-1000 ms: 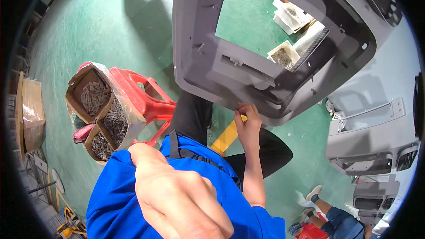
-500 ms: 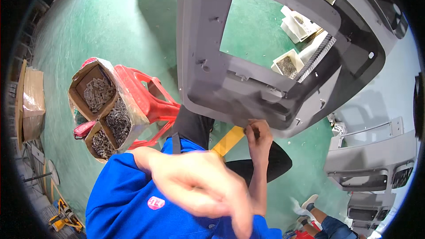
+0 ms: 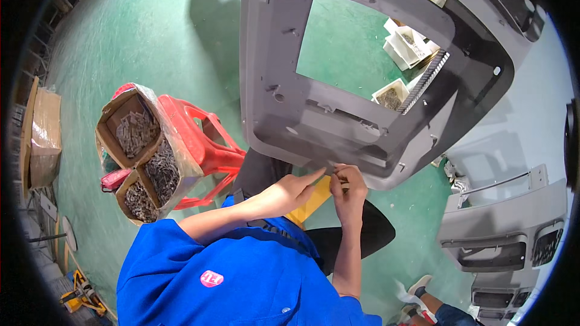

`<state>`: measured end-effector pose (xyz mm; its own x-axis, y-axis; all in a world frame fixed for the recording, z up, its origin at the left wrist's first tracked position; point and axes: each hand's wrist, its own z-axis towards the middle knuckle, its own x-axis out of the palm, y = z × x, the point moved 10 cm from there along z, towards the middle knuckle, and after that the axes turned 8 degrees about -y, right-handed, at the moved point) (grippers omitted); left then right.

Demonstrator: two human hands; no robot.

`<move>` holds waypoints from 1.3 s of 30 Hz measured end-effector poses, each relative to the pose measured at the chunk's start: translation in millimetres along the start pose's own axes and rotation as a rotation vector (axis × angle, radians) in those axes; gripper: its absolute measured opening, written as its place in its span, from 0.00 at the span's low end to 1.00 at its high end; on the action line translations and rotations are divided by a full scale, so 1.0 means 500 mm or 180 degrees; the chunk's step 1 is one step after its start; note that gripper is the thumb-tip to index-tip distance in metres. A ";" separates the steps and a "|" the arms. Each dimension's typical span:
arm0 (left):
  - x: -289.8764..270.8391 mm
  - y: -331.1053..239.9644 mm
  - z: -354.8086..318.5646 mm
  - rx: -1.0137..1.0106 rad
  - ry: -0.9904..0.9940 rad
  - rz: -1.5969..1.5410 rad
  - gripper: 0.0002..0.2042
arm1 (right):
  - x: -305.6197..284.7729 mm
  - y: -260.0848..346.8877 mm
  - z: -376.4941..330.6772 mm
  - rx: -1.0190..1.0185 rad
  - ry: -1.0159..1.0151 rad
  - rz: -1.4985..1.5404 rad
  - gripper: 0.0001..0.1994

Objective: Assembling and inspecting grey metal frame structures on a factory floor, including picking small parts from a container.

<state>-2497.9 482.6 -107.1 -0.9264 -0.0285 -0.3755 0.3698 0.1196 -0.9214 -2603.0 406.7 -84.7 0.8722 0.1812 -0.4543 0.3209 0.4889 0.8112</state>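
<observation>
Grey plastic panel [image 3: 338,115] fills the upper middle of my view: a large moulded frame with a rectangular opening, ribs and small bosses on its inner face, and a rounded lower edge resting over my lap. Both hands meet at that lower edge. My left hand [image 3: 289,192] reaches in with fingers extended, the fingertips touching the rim. My right hand [image 3: 349,188] is curled, thumb and forefinger pinched together against the same rim; I cannot tell whether a small part sits between them. Just below the hands I see a yellow strip [image 3: 309,204]. To my left stands a red plastic stool [image 3: 208,148] carrying a divided cardboard box [image 3: 142,157] of small dark metal pieces. The green floor [image 3: 133,42] surrounds everything, and more grey panels [image 3: 507,235] lie at my right.
</observation>
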 end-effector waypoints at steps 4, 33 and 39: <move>-0.005 0.029 0.008 0.0278 -0.0235 0.0616 0.28 | 0.022 0.021 0.018 -0.0213 0.0031 -0.0003 0.07; -0.205 0.196 0.178 0.0461 -0.1381 0.2924 0.34 | 0.286 0.023 0.151 -0.1776 -0.0056 -0.0644 0.09; -0.229 0.204 0.240 0.0610 -0.1563 0.2777 0.37 | 0.315 -0.018 0.215 -0.1924 -0.0060 -0.0681 0.08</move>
<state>-2345.3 379.1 -170.2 -0.2129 -0.4166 -0.8838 0.9473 0.1336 -0.2912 -2429.0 339.1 -123.8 0.8201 0.0140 -0.5721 0.2288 0.9083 0.3501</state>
